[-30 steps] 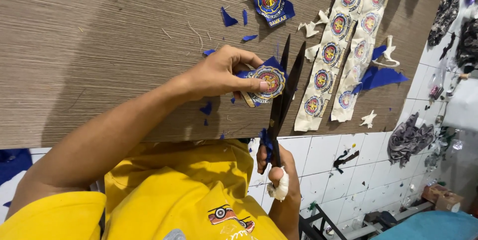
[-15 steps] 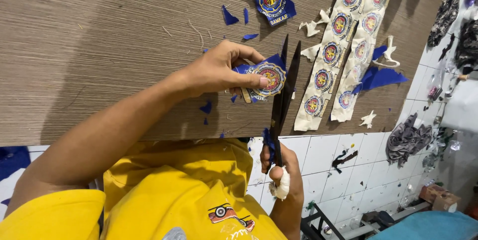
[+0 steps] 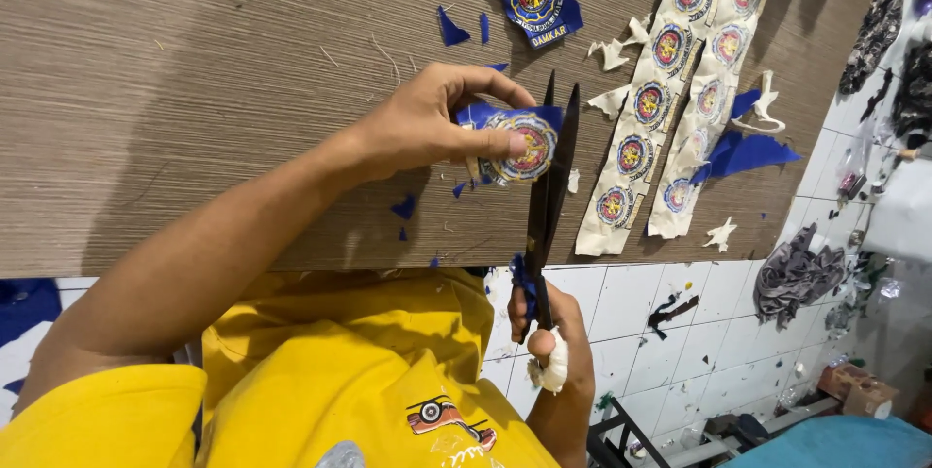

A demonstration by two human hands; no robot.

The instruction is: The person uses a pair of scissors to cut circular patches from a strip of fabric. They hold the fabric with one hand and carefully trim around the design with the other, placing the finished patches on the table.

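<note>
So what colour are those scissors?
Black blades on the scissors; handles mostly hidden. Head view.

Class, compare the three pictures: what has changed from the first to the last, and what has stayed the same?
Little changed. The scissors opened slightly wider around the blue badge. The left hand still pinches the badge, the right hand still holds the scissors, and the badge strips and scraps lie unmoved on the table.

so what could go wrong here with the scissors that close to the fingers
The left hand pinches the round emblem patch right beside the open scissors, so a fingertip could get nicked. The blades sit at the emblem's edge, so a slip might cut into its border. The right hand has a wrapped thumb, which may weaken its grip on the handles.
</note>
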